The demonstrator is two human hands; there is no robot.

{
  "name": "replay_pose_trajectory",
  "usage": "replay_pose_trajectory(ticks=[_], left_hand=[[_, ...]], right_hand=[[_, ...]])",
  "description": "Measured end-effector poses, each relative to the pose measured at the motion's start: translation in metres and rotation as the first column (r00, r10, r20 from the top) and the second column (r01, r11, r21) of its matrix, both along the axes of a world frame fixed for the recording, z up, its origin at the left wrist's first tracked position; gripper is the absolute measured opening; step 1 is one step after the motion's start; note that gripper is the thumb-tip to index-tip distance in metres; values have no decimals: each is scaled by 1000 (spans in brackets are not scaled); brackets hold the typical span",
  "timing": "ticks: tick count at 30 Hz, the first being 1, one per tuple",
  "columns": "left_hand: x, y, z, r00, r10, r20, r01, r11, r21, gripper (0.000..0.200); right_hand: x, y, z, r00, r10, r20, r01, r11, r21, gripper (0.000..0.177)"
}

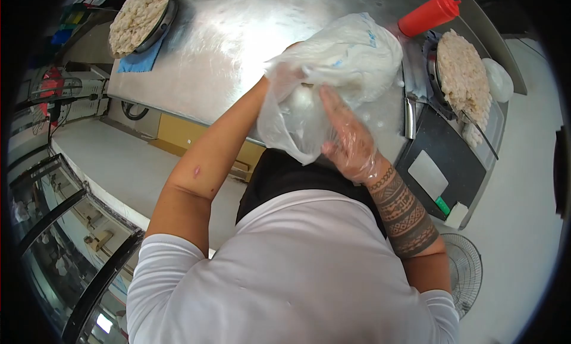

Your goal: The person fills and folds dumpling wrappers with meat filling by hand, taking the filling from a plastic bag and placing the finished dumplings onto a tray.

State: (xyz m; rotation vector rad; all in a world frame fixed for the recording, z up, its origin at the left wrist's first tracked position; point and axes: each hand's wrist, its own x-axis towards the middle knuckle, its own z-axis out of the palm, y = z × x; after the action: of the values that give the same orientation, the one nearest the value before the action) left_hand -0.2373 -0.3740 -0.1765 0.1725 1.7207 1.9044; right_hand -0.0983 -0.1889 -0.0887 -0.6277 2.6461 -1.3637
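A large translucent plastic bag (pixel 357 52) lies over the near edge of the metal table, its mouth facing my body. Inside it, near the opening, is a white rounded bundle (pixel 302 100). My left hand is mostly hidden behind or within the bag's left side, so its fingers do not show. At the bag's right side is my right hand (pixel 350 138), in a thin clear glove, with fingers stretched and the thumb apart, touching or very near the plastic.
Pale, lumpy food fills round pans at the upper left (pixel 140 19) and right (pixel 463 73). A red squeeze bottle (pixel 429 15) lies at the back right. Nearby are a metal-handled tool (pixel 410 118), a black board (pixel 443 156) and, below, a fan (pixel 464 272).
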Motion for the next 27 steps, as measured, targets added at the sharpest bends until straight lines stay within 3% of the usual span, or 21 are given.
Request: replay_pose_trajectory(ticks=[2, 3, 5, 6, 8, 9, 11, 12, 13, 15, 16, 17, 18, 19, 20, 21, 22, 23, 25, 27], left_hand=[[-2, -8, -14, 974, -160, 162, 159, 987, 18, 35], [-3, -6, -10, 974, -164, 158, 163, 986, 19, 35], [-3, -7, 6, 925, -243, 293, 174, 955, 242, 36], [-1, -6, 14, 924, -245, 294, 176, 955, 240, 36], [3, -4, 25, 891, -106, 441, 89, 994, 60, 35], [-1, -5, 9, 889, -106, 445, 90, 994, 57, 35], [-11, -9, -35, 915, -234, 328, 92, 914, 396, 39], [-7, -9, -17, 985, -164, 46, 134, 914, 383, 60], [-9, -13, -34, 985, -164, 46, 135, 915, 380, 60], [-11, -19, -77, 955, -133, -267, 141, 990, 13, 72], [-15, -19, -77, 995, -90, -38, 95, 984, 149, 94], [-14, -20, -76, 995, -89, -34, 93, 985, 148, 94], [-13, -21, -77, 986, -91, -143, 105, 990, 95, 93], [-12, -21, -77, 963, -98, -250, 112, 993, 41, 93], [-13, -20, -75, 963, -100, -252, 114, 993, 42, 93], [-17, -17, -71, 949, -121, -290, 109, 992, -58, 93], [-21, -16, -68, 934, -150, -326, 102, 982, -160, 93], [-26, -15, -65, 933, -159, -324, 112, 981, -161, 93], [-42, -9, -49, 887, -336, -317, 241, 922, -303, 95], [-33, -5, -34, 900, -260, -351, 154, 941, -302, 90]], right_hand=[[-4, 13, -13, 999, -22, 43, 20, 998, 59, 96], [-9, 17, -23, 996, -30, 81, 21, 994, 109, 95], [-16, 11, -38, 998, -13, 69, 8, 998, 66, 96], [-19, 8, -41, 995, 6, 103, -15, 996, 90, 91], [-27, 6, -48, 989, 26, 143, -42, 993, 112, 86], [-35, 5, -47, 979, 111, 171, -127, 988, 85, 85], [-42, -4, -47, 960, 194, 201, -207, 977, 45, 84], [-46, -10, -47, 938, 201, 281, -257, 950, 176, 78], [-53, -17, -42, 913, 196, 358, -311, 902, 300, 72], [-65, -25, -40, 945, 152, 290, -256, 895, 365, 62], [-76, -27, -48, 896, 279, 345, -411, 813, 412, 55], [-87, -29, -59, 828, 390, 404, -550, 707, 445, 47], [-89, -28, -84, 773, 573, 273, -617, 578, 534, 33], [-93, -25, -84, 772, 573, 275, -618, 578, 534, 33], [-95, -19, -83, 862, 381, 335, -487, 805, 338, 32], [-98, -11, -83, 883, 185, 432, -269, 952, 142, 32], [-101, -8, -99, 920, 243, 307, -201, 966, -164, 34], [-93, -4, -114, 922, 235, 309, -191, 967, -166, 34], [-89, -13, -100, 881, 134, 454, -2, 960, -280, 35], [-82, -26, -81, 799, 59, 598, 199, 913, -356, 35]])
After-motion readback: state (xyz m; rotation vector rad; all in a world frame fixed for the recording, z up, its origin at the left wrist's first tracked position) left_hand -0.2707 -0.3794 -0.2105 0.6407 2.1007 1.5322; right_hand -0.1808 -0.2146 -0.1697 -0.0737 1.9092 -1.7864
